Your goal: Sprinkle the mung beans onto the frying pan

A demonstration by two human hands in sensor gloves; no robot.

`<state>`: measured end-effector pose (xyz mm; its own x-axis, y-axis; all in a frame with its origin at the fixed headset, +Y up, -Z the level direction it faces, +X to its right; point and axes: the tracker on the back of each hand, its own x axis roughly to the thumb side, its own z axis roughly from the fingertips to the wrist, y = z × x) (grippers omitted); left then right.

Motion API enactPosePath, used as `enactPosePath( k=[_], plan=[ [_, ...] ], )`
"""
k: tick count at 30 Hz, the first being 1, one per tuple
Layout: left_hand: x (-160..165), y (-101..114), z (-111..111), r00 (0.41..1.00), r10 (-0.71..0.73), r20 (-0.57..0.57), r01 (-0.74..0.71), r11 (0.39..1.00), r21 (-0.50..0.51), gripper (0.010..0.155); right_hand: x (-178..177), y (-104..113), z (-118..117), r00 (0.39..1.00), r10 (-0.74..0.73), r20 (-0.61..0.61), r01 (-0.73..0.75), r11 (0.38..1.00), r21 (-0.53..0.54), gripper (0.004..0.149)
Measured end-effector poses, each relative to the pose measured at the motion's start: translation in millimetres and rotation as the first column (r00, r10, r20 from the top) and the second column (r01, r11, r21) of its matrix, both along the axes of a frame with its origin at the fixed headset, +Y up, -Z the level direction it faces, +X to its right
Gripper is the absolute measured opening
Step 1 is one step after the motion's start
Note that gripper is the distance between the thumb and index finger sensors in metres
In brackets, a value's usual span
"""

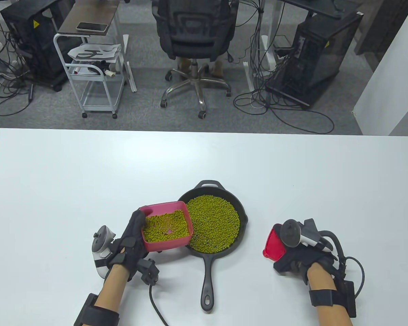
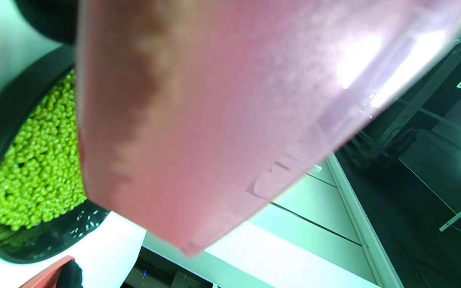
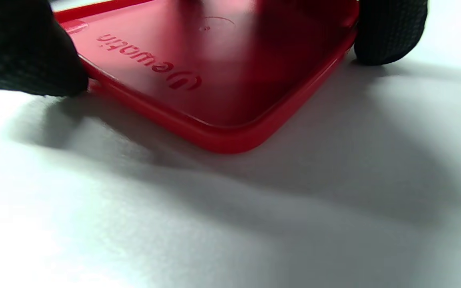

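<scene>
Beans: small green mung beans (image 1: 213,222) cover the black frying pan (image 1: 243,217) in the middle of the white table (image 1: 88,176).
Box: the left hand (image 1: 131,242) holds a pink box (image 1: 182,207) of beans, tipped over the pan's left edge.
Lid: the right hand (image 1: 301,259) grips a red lid (image 1: 273,242) right of the pan.
Room: the far table is bare.

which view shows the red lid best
The right wrist view: the red lid fills the frame, gloved fingers at its edges. The table view shows only its corner beneath the right hand; the left wrist view, a sliver.
</scene>
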<state>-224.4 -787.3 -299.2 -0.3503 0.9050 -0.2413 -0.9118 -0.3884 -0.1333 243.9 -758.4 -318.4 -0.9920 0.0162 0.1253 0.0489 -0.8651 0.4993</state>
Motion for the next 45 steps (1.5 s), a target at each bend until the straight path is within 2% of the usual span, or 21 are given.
enactPosePath(
  k=[3, 8, 11, 13, 16, 21, 26, 30, 34, 45],
  plan=[
    [5, 1, -1, 1.000, -0.011, 0.018, 0.011, 1.000, 0.015, 0.079, -7, 17, 0, 0.999, -0.034, -0.016, 0.035, 0.998, 0.048, 0.109],
    [13, 0, -2, 0.998, 0.005, 0.065, -0.007, 1.000, 0.027, 0.079, -43, 68, 5, 0.985, -0.122, -0.121, 0.138, 0.980, 0.141, 0.109],
    [17, 1, -2, 0.997, 0.003, 0.079, -0.006, 0.999, 0.035, 0.078, -74, 95, 9, 0.959, -0.184, -0.214, 0.223, 0.959, 0.172, 0.108],
    [19, 1, -1, 0.995, -0.003, 0.095, -0.001, 0.999, 0.041, 0.078, -103, 112, 13, 0.922, -0.250, -0.295, 0.303, 0.941, 0.151, 0.107],
    [23, 1, 0, 0.994, -0.007, 0.114, 0.002, 0.999, 0.046, 0.078, -147, 129, 18, 0.885, -0.243, -0.398, 0.318, 0.938, 0.134, 0.107],
    [29, 2, 4, 0.989, -0.022, 0.147, 0.014, 0.998, 0.057, 0.078, -201, 135, 20, 0.846, -0.214, -0.489, 0.293, 0.952, 0.091, 0.107],
    [37, 4, 7, 0.982, 0.037, 0.186, -0.050, 0.997, 0.064, 0.077, -228, 133, 17, 0.834, -0.196, -0.515, 0.262, 0.963, 0.059, 0.106],
    [42, 3, 8, 0.978, 0.023, 0.205, -0.037, 0.997, 0.063, 0.076, -236, 126, 16, 0.825, -0.220, -0.520, 0.268, 0.963, 0.017, 0.107],
    [45, 1, 9, 0.979, 0.018, 0.202, -0.031, 0.998, 0.060, 0.085, -238, 122, 16, 0.819, -0.258, -0.512, 0.299, 0.954, -0.002, 0.107],
    [44, 0, 8, 0.983, -0.003, 0.183, -0.009, 0.998, 0.065, 0.090, -237, 121, 18, 0.811, -0.244, -0.531, 0.313, 0.949, 0.042, 0.106]
  ],
)
